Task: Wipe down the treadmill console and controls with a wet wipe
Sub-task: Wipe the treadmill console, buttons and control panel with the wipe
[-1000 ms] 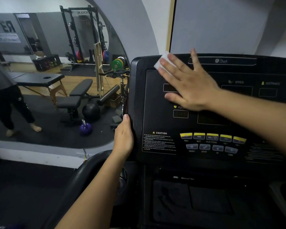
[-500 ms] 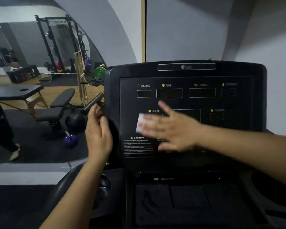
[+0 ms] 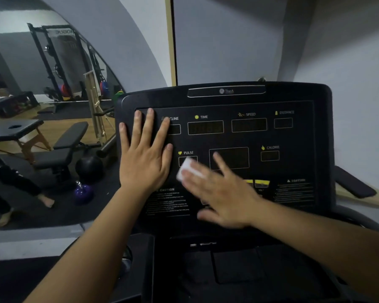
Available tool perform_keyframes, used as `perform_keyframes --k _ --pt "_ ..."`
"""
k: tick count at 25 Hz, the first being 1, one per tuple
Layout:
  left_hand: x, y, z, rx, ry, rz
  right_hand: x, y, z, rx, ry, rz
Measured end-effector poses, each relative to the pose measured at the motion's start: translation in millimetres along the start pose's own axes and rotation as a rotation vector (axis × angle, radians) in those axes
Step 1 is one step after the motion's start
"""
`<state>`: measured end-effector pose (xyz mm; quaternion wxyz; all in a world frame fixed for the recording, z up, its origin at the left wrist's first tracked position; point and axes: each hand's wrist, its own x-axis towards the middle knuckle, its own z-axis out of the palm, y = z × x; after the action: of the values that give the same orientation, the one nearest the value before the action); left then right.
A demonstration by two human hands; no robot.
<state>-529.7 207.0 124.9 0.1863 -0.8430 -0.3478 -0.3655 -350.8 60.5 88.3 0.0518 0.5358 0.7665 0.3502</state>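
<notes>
The black treadmill console (image 3: 293, 99) fills the middle of the view, with display windows labelled TIME, SPEED, DISTANCE, PULSE and CALORIE. My right hand (image 3: 223, 193) lies flat on the lower middle of the panel, pressing a small white wet wipe (image 3: 187, 168) under its fingertips near the PULSE window; the hand is blurred. My left hand (image 3: 146, 156) rests flat with spread fingers on the panel's left side, covering part of the INCLINE label. Yellow buttons (image 3: 262, 183) peek out beside my right hand.
A wall mirror (image 3: 42, 106) on the left reflects a weight bench, massage table, squat rack, purple kettlebell and a standing person's legs. A dark tray (image 3: 239, 265) sits below the console. A grey wall is behind, and a black handrail pad (image 3: 354, 184) juts out at right.
My left hand left the console's side edge and now lies flat on the left of the panel. My right hand with the wipe swept down from the top left to the PULSE area.
</notes>
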Motion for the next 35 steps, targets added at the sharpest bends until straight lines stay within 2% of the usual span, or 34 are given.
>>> perform_keyframes --k 3,5,6,9,11,13,14,16,19,22,23,24,25,27,30,32,35 --pt "-1 1 1 0.008 0.023 0.016 -22 9 11 -0.023 -0.049 -0.318" --pt "-1 2 2 0.012 0.018 0.017 -12 46 1 -0.069 -0.040 -0.365" --pt "0 2 2 0.016 0.018 0.018 -2 72 -7 -0.109 -0.017 -0.277" --pt "2 3 1 0.017 0.024 0.020 24 141 -31 -0.120 -0.011 0.192" --pt "1 4 2 0.009 0.031 0.015 33 144 -35 -0.030 0.042 0.441" --pt "1 4 2 0.010 0.034 0.015 42 115 -30 0.012 0.067 0.558" --pt "1 4 2 0.013 0.034 0.015 44 94 -26 -0.002 0.068 0.548" --pt "2 3 2 0.015 0.035 0.014 39 51 -16 -0.034 0.052 0.417" --pt "1 2 2 0.030 0.026 0.014 3 12 3 -0.012 0.014 0.071" --pt "1 3 2 0.018 0.032 0.015 -24 21 12 -0.047 -0.015 -0.296" --pt "1 4 2 0.010 0.035 0.015 -24 36 8 -0.067 -0.022 -0.349" --pt "1 4 2 0.007 0.036 0.016 -19 55 3 -0.091 -0.004 -0.328" --pt "1 4 2 0.011 0.035 0.016 -12 78 -3 -0.115 0.029 -0.226" --pt "1 3 2 0.020 0.034 0.016 3 126 -18 -0.129 0.062 0.116" --pt "0 5 3 0.031 0.036 0.007 22 168 -34 0.011 0.106 0.577" --pt "1 7 3 0.036 0.032 0.002 46 168 -40 0.071 0.190 0.689" --pt "1 10 2 0.047 0.029 0.004 97 144 -53 0.125 0.223 0.654"
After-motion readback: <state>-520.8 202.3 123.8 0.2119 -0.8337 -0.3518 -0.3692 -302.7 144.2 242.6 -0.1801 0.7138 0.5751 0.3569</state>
